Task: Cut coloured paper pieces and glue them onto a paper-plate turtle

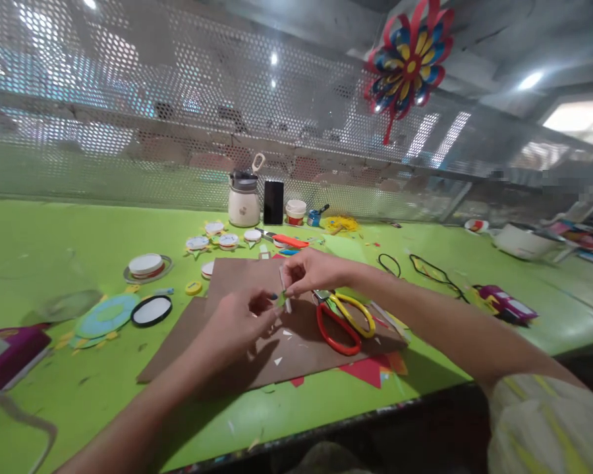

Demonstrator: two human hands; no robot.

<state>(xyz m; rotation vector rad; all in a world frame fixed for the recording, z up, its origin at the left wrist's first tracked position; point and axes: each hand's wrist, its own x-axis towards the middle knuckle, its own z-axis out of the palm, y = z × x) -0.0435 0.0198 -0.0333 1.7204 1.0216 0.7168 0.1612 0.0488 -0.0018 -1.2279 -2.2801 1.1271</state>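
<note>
Head view: both hands meet over the brown card (277,355), near the table's (39,237) front edge.
Left hand (237,322): fingers pinched on a tiny bit, too small to name.
Right hand (311,271): pinches a small white strip (285,296), standing almost upright.
Scissors (343,319): lying just right of the hands.

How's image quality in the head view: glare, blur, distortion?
Head view: wide-angle bend, the green table edge curves and the corners stretch. Ceiling lights blow out on the perforated metal screen, and the window top right is overexposed. Centre is fairly sharp: left hand, right hand, scissors. Soft hand shadows fall on the brown cardboard. Far right edge is smeared.
</note>
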